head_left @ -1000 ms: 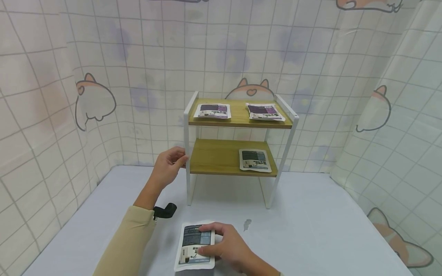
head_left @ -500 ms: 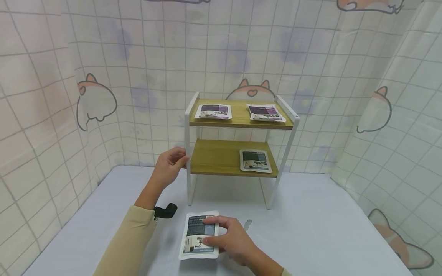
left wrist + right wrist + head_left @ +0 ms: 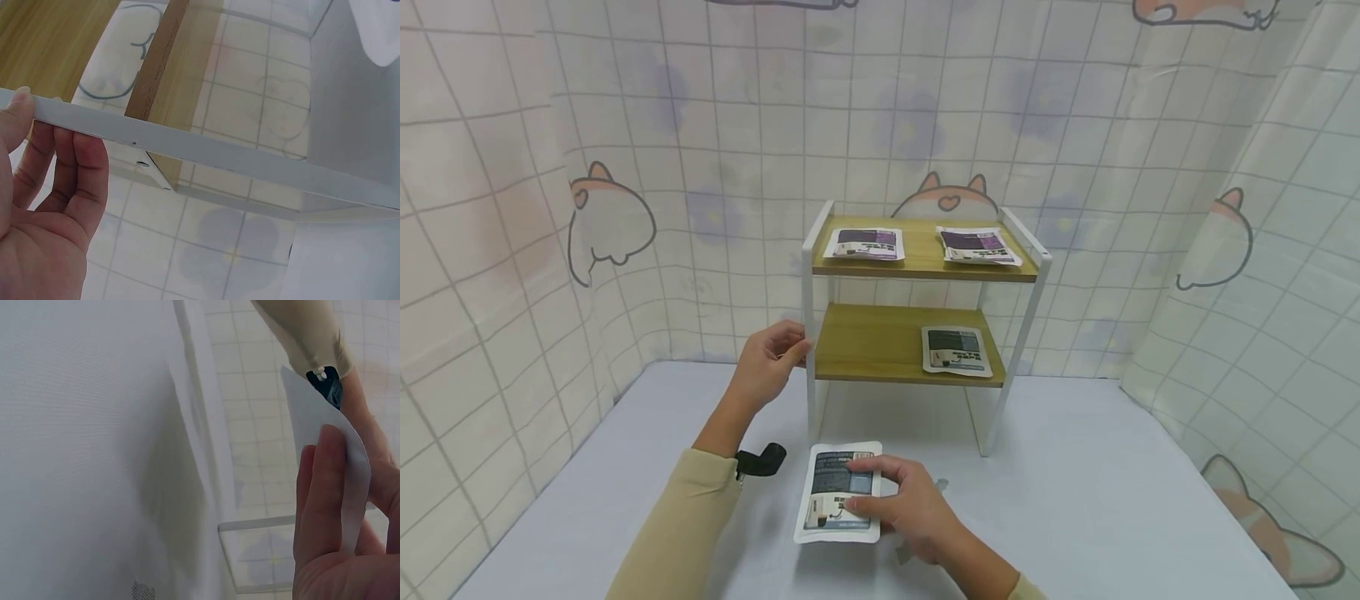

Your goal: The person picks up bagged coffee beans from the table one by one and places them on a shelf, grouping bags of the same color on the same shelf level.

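Note:
In the head view my right hand (image 3: 921,508) pinches the right edge of a flat white pouch (image 3: 831,483) with a dark blue printed label, above the table before the rack. The right wrist view shows the pale back of this pouch (image 3: 319,419) with fingers (image 3: 325,481) pressed against it. My left hand (image 3: 763,367) grips the left front post of a two-tier rack (image 3: 872,343) with wooden boards and a white frame. Seen from the left wrist, the thumb lies on one side of the post (image 3: 212,150) and the curled fingers on the other.
Two purple-labelled pouches lie on the upper board, one at the left (image 3: 865,244) and one at the right (image 3: 979,247). A dark-labelled pouch (image 3: 957,352) lies on the right of the lower board. Grid-patterned curtain (image 3: 760,125) surrounds the white table (image 3: 1075,483).
My right hand has lifted the pouch and carried it forward, toward the rack and slightly right. The left hand stays on the post.

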{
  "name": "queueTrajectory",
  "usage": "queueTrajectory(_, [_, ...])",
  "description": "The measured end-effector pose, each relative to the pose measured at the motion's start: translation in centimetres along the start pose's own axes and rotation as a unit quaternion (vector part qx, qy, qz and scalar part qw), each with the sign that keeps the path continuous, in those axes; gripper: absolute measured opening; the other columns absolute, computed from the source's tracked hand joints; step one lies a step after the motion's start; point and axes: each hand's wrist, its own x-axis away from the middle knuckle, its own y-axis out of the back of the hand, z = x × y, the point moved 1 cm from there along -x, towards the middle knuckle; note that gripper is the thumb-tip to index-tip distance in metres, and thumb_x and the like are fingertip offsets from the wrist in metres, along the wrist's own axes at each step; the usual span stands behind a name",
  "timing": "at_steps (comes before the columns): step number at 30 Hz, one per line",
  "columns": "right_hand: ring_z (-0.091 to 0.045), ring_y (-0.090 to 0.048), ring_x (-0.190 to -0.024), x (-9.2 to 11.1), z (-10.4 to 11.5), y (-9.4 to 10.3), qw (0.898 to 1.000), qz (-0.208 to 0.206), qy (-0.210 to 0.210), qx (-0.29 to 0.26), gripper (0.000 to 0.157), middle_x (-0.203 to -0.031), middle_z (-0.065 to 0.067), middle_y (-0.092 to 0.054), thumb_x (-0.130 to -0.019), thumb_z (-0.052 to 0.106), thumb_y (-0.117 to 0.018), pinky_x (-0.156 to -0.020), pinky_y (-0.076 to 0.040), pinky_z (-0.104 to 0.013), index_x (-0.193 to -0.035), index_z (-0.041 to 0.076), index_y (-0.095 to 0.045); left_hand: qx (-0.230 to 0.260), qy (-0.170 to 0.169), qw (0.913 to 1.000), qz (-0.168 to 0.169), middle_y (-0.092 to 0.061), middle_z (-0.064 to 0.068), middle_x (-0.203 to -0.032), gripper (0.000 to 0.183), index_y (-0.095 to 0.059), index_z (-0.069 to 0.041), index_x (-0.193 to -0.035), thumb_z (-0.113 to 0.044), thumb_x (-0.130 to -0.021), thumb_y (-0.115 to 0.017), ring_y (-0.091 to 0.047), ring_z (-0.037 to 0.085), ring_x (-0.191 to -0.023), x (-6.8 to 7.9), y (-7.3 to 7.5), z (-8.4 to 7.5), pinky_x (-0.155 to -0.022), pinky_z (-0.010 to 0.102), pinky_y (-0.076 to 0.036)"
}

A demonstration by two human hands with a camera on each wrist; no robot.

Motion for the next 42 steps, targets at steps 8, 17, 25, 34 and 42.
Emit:
queueTrajectory(8, [-0.023, -0.072, -0.092, 0.0, 0.4, 0.1, 1.000, 0.002, 0.013, -0.022, 0.050, -0.151, -0.014, -0.051, -0.083, 0.011, -0.085, -0.076, -0.065, -0.039, -0.129, 0.023, -0.072, 0.011, -0.021, 0.9997, -0.001, -0.074, 0.016, -0.105, 0.017, -0.069, -0.008, -0.111, -0.022, -0.102, -0.064, -0.073, 0.028, -0.090, 0.1, 0.1, 0.5, -0.088, 0.044, -0.062])
queueTrajectory(17, [-0.023, -0.074, -0.092, -0.5, 0.8, 0.6, 0.999, 0.004, 0.020, -0.036, 0.050, -0.148, -0.013, -0.054, -0.083, 0.015, -0.085, -0.077, -0.064, -0.038, -0.130, 0.025, -0.071, 0.010, -0.014, 0.9998, -0.003, -0.074, 0.016, -0.107, 0.016, -0.069, -0.010, -0.110, -0.023, -0.102, -0.064, -0.073, 0.028, -0.091, 0.1, 0.1, 0.5, -0.089, 0.047, -0.062])
queueTrajectory(25, [-0.024, -0.075, -0.093, -0.8, 1.0, 0.9, 0.998, 0.011, 0.026, -0.047, 0.048, -0.147, -0.014, -0.054, -0.085, 0.016, -0.085, -0.078, -0.064, -0.038, -0.131, 0.023, -0.071, 0.011, -0.017, 0.9998, -0.003, -0.074, 0.015, -0.105, 0.016, -0.070, -0.009, -0.110, -0.022, -0.102, -0.065, -0.073, 0.028, -0.090, 0.0, 0.1, 0.5, -0.088, 0.043, -0.062])
queueTrajectory(34, [-0.024, -0.076, -0.095, -1.0, 1.3, 1.2, 0.997, 0.012, 0.037, -0.061, 0.049, -0.144, -0.013, -0.057, -0.086, 0.014, -0.083, -0.079, -0.064, -0.039, -0.132, 0.019, -0.070, 0.015, -0.020, 0.9997, -0.003, -0.075, 0.017, -0.105, 0.018, -0.070, -0.007, -0.111, -0.022, -0.101, -0.065, -0.073, 0.027, -0.089, 0.0, 0.0, 0.5, -0.085, 0.035, -0.063])
queueTrajectory(42, [-0.024, -0.074, -0.097, -1.2, 1.6, 1.5, 0.996, 0.012, 0.043, -0.077, 0.050, -0.151, -0.015, -0.051, -0.087, 0.011, -0.082, -0.079, -0.064, -0.039, -0.134, 0.018, -0.068, 0.019, -0.020, 0.9996, -0.001, -0.075, 0.018, -0.106, 0.021, -0.070, -0.006, -0.112, -0.023, -0.101, -0.066, -0.073, 0.028, -0.090, -0.1, 0.1, 0.7, -0.084, 0.034, -0.063])
